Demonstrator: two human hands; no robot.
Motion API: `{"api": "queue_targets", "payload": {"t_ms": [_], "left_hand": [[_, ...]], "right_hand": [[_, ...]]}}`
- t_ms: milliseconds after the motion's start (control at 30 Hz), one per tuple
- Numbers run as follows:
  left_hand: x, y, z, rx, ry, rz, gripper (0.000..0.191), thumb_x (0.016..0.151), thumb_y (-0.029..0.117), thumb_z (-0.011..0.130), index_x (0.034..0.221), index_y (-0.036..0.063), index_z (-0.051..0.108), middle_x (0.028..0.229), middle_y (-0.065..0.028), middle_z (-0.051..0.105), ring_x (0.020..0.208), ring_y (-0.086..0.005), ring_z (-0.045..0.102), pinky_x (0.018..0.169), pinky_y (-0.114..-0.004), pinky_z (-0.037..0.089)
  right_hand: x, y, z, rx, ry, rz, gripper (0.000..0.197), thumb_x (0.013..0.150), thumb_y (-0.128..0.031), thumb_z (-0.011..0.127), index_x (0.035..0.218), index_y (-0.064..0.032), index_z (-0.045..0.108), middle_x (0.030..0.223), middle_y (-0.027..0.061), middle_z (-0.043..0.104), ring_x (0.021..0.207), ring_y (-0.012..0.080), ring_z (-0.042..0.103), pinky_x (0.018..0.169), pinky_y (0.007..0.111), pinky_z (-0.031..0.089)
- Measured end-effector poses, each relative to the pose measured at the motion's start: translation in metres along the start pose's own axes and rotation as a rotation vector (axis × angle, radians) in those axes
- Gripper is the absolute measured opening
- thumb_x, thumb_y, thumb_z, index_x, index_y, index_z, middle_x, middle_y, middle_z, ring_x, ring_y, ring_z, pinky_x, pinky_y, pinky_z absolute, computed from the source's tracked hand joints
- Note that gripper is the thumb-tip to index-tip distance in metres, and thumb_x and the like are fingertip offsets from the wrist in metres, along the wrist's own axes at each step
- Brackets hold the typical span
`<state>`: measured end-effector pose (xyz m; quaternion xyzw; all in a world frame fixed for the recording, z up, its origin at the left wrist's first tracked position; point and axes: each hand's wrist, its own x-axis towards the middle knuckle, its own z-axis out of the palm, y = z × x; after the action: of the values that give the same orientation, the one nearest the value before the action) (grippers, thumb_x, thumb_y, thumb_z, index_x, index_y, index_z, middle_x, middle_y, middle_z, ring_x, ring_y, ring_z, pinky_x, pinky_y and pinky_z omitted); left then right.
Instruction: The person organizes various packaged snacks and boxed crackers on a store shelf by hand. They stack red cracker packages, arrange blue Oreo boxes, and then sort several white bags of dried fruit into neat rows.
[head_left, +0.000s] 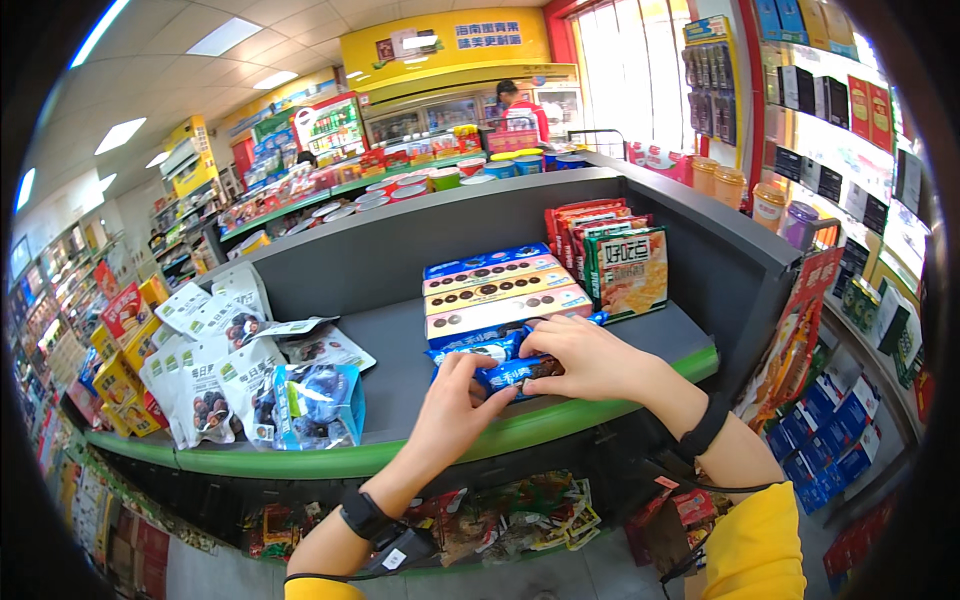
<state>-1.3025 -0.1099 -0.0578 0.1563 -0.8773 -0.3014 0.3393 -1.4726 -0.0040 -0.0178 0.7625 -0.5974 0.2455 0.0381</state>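
On the dark grey shelf with a green front edge (330, 459), both my hands are on a blue cookie packet (517, 373). My left hand (457, 409) has its fingers and thumb at the packet's left end. My right hand (581, 360) grips its right end. Another blue cookie packet (480, 346) lies just behind it, partly covered by my fingers. Behind these lie long cookie boxes in pink (510, 313), cream and blue, side by side. Red snack packs (585, 217) and a green one (626, 270) stand upright to their right.
White dried-fruit pouches (202, 375) and a blue pouch (319, 405) stand at the left of the shelf. Bagged snacks (517, 517) lie on a lower shelf. A raised grey panel (360, 262) backs the display. Beyond it, a person in red (525, 112) stands near the fridges.
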Motion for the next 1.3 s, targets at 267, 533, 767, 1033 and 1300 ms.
{"api": "queue_targets", "payload": {"t_ms": [267,533,767,1033,1300], "left_hand": [[-0.005,-0.001,0.005,0.022,0.094,0.087,0.03,0.07,0.01,0.069,0.094,-0.0009,0.054,0.091,-0.0069,0.046,0.069,-0.0106,0.057,0.06,-0.021,0.048],[-0.007,0.002,0.001,-0.009,-0.011,0.049,0.029,0.071,0.01,0.068,0.094,0.0008,0.053,0.087,-0.007,0.048,0.072,-0.0107,0.053,0.061,-0.022,0.045],[-0.018,0.01,-0.05,0.162,0.093,0.178,0.021,0.073,0.012,0.064,0.09,0.0022,0.056,0.086,-0.01,0.055,0.077,-0.022,0.056,0.064,-0.029,0.046],[-0.009,-0.042,-0.162,0.45,0.067,0.063,0.018,0.074,0.012,0.061,0.087,0.0004,0.057,0.086,-0.0092,0.059,0.081,-0.0221,0.056,0.072,-0.03,0.044],[0.004,-0.107,-0.235,0.687,-0.109,0.068,0.042,0.069,0.02,0.064,0.104,0.0015,0.051,0.1,-0.0149,0.057,0.099,-0.0302,0.051,0.085,-0.036,0.04]], "right_hand": [[-0.001,-0.001,0.009,-0.064,0.036,-0.062,0.03,0.072,-0.025,0.064,0.089,-0.0025,0.055,0.088,0.0117,0.054,0.091,0.0281,0.05,0.078,0.037,0.04],[-0.006,-0.026,-0.004,-0.081,0.227,-0.074,0.033,0.072,-0.023,0.066,0.094,-0.0008,0.056,0.09,0.0119,0.057,0.088,0.0269,0.053,0.075,0.035,0.042],[-0.024,-0.151,-0.031,0.039,0.299,-0.743,0.014,0.071,-0.014,0.058,0.079,-0.0037,0.053,0.068,0.0051,0.047,0.059,0.0155,0.05,0.05,0.025,0.04],[-0.01,-0.224,0.016,0.14,0.645,-0.89,0.023,0.074,-0.019,0.051,0.091,-0.0043,0.056,0.08,0.0085,0.051,0.065,0.0157,0.046,0.058,0.024,0.039],[0.077,-0.193,0.019,-0.004,0.415,-0.494,0.01,0.074,-0.014,0.06,0.067,-0.0078,0.059,0.057,-0.0007,0.054,0.044,0.014,0.049,0.041,0.027,0.037]]}}
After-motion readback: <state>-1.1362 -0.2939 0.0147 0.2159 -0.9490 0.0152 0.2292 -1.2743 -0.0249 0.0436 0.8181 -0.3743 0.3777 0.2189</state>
